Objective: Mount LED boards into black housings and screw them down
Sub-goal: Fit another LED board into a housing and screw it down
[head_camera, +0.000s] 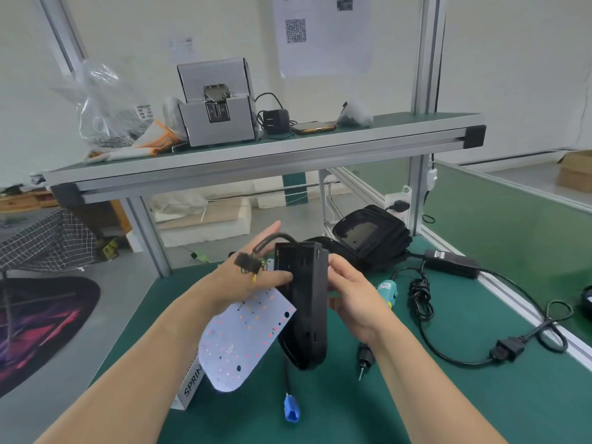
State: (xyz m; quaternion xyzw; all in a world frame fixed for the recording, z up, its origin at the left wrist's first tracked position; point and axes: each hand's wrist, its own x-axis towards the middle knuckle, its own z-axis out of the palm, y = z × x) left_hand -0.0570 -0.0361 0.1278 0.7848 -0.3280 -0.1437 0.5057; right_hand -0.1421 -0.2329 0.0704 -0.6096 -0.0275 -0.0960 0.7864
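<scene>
Two hands are showing, the left hand [253, 277] and the right hand [349, 296], with one black housing [304, 309] and one white LED board [243, 341] between them. One stack of further housings [374, 238], too merged to count, is sitting behind. One screwdriver [387, 291], one blue connector [292, 408] and one power adapter [451, 262] are lying on the desk [480, 395].

- The black housing [304, 302] I hold is matt black plastic, smooth, with a faint sheen along its rounded end.
- The LED board [243, 341] is a flat, smooth white sheet, bright and slightly glossy, dotted with tiny coloured specks.
- The bench mat [448, 395] under my arms is dark green, matt and even.
- The shelf frame [256, 161] is pale metal with a brushed look.
- The grey box [217, 123] on the shelf looks like matt sheet metal.
- The bag [102, 100] beside it is clear, crinkled, shiny plastic film.
- The blue connector [292, 408] is glossy plastic.
- The sheet [323, 33] on the wall is white paper.
</scene>
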